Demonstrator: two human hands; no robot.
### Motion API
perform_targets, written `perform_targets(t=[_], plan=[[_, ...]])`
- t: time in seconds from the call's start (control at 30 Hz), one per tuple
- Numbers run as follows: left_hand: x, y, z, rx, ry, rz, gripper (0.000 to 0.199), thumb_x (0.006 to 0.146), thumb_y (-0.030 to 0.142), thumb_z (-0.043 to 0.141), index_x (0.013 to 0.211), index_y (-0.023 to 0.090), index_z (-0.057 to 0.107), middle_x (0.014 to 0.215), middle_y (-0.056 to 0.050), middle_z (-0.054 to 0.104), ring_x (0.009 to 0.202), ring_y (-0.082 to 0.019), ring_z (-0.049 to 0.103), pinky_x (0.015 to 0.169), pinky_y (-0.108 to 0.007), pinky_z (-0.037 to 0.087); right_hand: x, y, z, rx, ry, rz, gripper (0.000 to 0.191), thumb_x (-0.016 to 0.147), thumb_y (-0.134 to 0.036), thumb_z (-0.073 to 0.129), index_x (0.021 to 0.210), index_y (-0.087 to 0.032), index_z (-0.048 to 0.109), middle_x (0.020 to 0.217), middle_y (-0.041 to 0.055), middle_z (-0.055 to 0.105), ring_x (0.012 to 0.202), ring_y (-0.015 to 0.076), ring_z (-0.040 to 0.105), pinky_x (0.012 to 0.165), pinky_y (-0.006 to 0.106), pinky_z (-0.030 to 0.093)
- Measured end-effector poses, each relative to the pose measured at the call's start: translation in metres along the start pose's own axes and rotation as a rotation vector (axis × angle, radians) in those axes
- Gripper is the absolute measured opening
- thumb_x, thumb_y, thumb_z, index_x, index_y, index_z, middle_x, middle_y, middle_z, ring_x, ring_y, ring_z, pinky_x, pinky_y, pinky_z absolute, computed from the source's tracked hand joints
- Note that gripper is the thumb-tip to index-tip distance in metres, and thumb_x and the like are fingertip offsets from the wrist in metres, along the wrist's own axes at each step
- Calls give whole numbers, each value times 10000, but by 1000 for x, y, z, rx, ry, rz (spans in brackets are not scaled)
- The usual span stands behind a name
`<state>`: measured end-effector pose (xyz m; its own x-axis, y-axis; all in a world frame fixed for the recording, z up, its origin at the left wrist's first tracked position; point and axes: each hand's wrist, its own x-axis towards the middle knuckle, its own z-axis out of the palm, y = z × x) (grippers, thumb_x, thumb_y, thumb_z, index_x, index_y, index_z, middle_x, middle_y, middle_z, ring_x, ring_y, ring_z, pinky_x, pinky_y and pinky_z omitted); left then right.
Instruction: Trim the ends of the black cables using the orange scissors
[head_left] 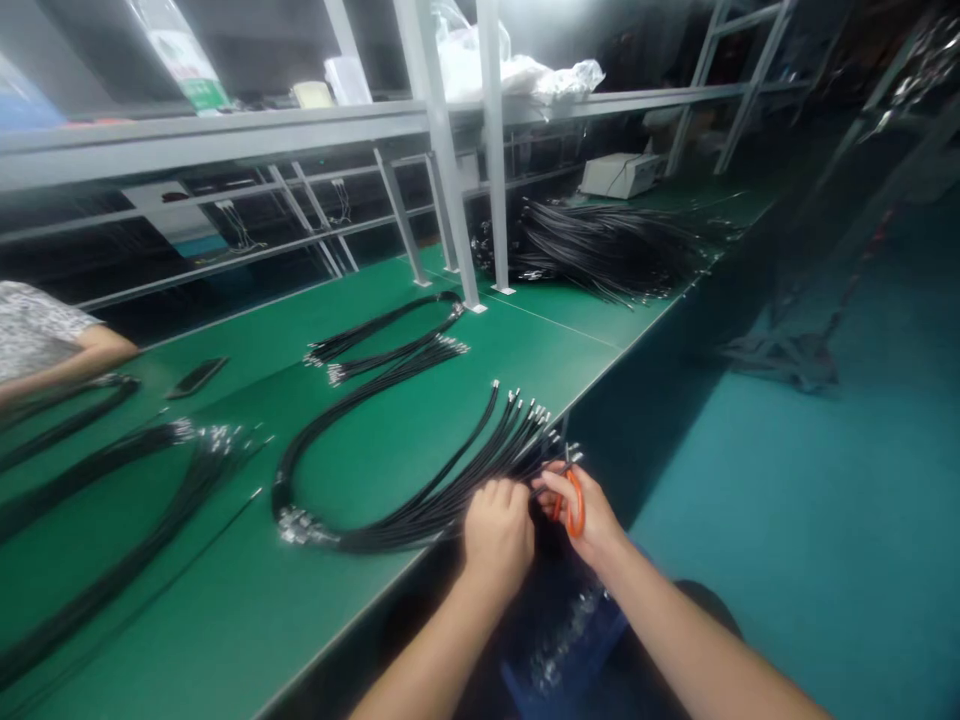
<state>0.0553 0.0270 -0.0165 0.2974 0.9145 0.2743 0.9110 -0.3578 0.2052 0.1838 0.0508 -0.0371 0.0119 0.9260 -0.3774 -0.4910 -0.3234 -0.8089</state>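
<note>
A bundle of black cables (405, 525) with silver tips curves over the green table, its loose ends fanned out toward the front edge. My left hand (500, 525) is closed around some of these cables at the edge. Just right of it, my right hand (589, 510) holds scissors with orange handles (575, 503), and its fingertips are near the cable ends. The scissors' blades are mostly hidden by the fingers and cables.
On the green table (352, 620), more cable bundles (150, 540) lie at the left, near a phone (197, 377) and a person's arm (105, 350). A large cable pile (600, 245) is behind. Metal posts (450, 180) hold a shelf (300, 127).
</note>
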Motion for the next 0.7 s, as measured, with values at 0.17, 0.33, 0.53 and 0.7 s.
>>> perform_targets(t=[0.17,0.33,0.53,0.7], plan=[[0,5,-22,-91,13,-137,268,830,49,424,1020,196,544,943,-40,649,816,-187,624,673,-288,439,-18,-14,-22,-62,-25,-22,301,741,-289,746,961,-143,602,678,-2,649,450,82,514,413,188,368],[5,21,-46,-211,-44,-81,251,837,156,518,1075,234,540,992,-8,650,867,-176,631,720,-266,460,-26,-28,-41,-98,13,-76,342,630,-213,813,907,-126,633,567,-12,625,407,78,453,390,194,304],[3,47,-61,-509,-47,6,165,908,213,462,966,245,613,912,-6,619,790,-147,601,691,-243,442,-58,-39,-36,59,102,-324,325,726,-208,716,1009,-206,556,682,-51,610,538,72,480,523,192,384],[-16,50,-60,-604,-79,-40,122,880,174,497,857,213,611,854,-9,593,738,-137,577,658,-235,426,-94,-37,-24,151,79,-407,354,750,-246,704,1056,-238,527,824,-29,631,693,105,571,693,247,459]])
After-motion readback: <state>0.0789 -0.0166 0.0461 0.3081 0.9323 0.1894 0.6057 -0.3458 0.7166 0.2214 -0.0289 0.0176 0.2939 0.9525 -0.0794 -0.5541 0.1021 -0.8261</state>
